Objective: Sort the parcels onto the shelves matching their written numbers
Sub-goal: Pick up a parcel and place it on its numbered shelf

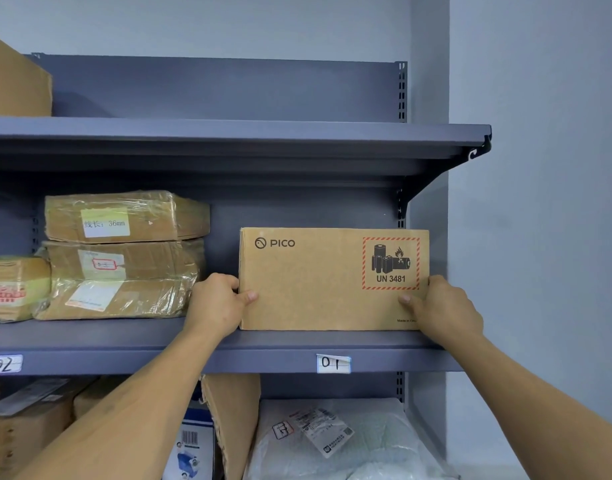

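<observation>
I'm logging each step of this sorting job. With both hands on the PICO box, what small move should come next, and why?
Probably slide the PICO box a little further back, then let go. It appears to stand on the shelf right above the 01 label, near the front edge, with the left hand and right hand gripping its ends.

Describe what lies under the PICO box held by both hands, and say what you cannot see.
The PICO box stands on the grey shelf, above the handwritten 01 label. The left hand and right hand grip its ends. The box covers the shelf space behind it.
</observation>
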A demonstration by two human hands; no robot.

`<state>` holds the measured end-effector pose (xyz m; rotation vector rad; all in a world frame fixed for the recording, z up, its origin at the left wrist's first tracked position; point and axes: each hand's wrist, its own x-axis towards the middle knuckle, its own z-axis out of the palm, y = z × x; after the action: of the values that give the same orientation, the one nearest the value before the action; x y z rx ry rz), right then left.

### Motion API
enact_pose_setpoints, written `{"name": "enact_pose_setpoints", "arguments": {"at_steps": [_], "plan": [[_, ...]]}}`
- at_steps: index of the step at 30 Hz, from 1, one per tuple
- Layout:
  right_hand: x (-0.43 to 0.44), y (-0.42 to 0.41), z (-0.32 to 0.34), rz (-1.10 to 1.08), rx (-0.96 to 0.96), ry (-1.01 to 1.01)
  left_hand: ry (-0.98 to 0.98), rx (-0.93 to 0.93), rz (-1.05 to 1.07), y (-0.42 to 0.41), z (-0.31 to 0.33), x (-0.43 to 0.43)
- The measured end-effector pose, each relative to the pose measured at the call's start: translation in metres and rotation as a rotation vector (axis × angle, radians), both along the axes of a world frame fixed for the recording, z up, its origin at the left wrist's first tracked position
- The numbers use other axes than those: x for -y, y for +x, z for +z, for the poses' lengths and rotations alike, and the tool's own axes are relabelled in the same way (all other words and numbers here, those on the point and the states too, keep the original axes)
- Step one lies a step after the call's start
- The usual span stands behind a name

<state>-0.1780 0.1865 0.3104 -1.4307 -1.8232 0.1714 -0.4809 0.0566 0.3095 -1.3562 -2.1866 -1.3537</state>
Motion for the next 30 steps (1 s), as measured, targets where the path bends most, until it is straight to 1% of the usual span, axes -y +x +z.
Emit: {"name": "enact_pose_setpoints", "arguments": {"at_steps": [4, 9, 13, 16, 18, 22, 24, 26, 28, 30], "plan": [[-0.003, 0.004, 0.006, 0.012, 0.013, -0.023, 0.004, -0.010, -0.013, -0.007, 0.001, -0.004], [-0.004, 0.002, 0.000, 0.005, 0.001, 0.002, 0.031, 0.004, -0.017, -0.010, -0.004, -0.008], [-0.002, 0.001, -0.003, -0.018, 0.040, 0.007, 0.022, -0.004, 0.035, -0.006, -0.008, -0.005], [0.000, -0.002, -0.003, -0.041, 0.082, -0.017, -0.021, 0.010, 0.067, 0.004, -0.015, 0.000], [0.003, -0.005, -0.004, -0.018, 0.080, -0.063, -0.067, 0.010, 0.062, 0.012, -0.017, 0.005], [0.008, -0.006, -0.018, 0.097, 0.068, -0.169, -0.186, -0.090, 0.092, 0.028, -0.019, 0.017], [0.009, -0.004, -0.032, 0.073, 0.148, -0.116, -0.187, -0.121, 0.087, 0.037, -0.022, 0.024], [0.011, -0.002, -0.044, 0.019, 0.220, -0.007, -0.151, -0.161, 0.072, 0.045, -0.028, 0.031], [0.017, 0.000, -0.053, 0.004, 0.253, 0.079, -0.088, -0.181, 0.054, 0.053, -0.036, 0.037], [0.025, 0.003, -0.059, 0.011, 0.269, 0.113, -0.030, -0.191, 0.043, 0.061, -0.043, 0.043]]}}
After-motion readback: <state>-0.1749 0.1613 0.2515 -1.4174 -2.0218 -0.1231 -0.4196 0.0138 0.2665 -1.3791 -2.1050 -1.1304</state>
